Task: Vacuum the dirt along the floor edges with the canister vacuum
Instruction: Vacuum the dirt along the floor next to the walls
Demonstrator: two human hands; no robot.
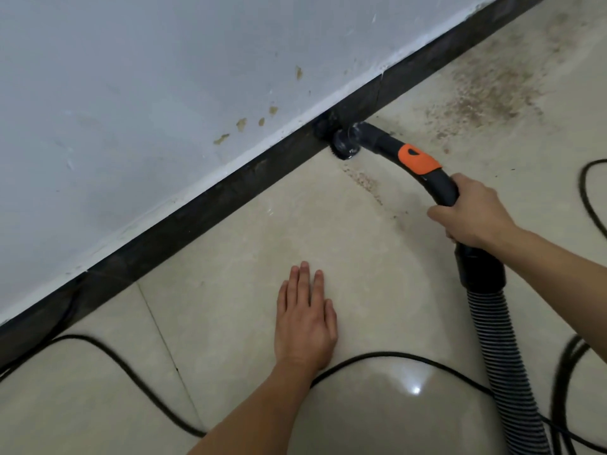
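Note:
My right hand (473, 213) grips the black curved vacuum handle (418, 165), which has an orange band. Its round brush nozzle (343, 144) touches the floor where the beige tiles meet the dark baseboard (203, 208). A ribbed black hose (502, 349) runs from the handle down toward the bottom right. Brown dirt (486, 93) is scattered over the tiles to the right of the nozzle, and a thin trail of dirt (364, 182) lies just below it. My left hand (303, 318) rests flat on the tile floor with fingers straight, left of the hose.
A black power cord (108, 353) loops across the tiles at the bottom left and passes under my left forearm. More cord (588, 188) curves at the right edge. A stained white wall (164, 93) rises above the baseboard.

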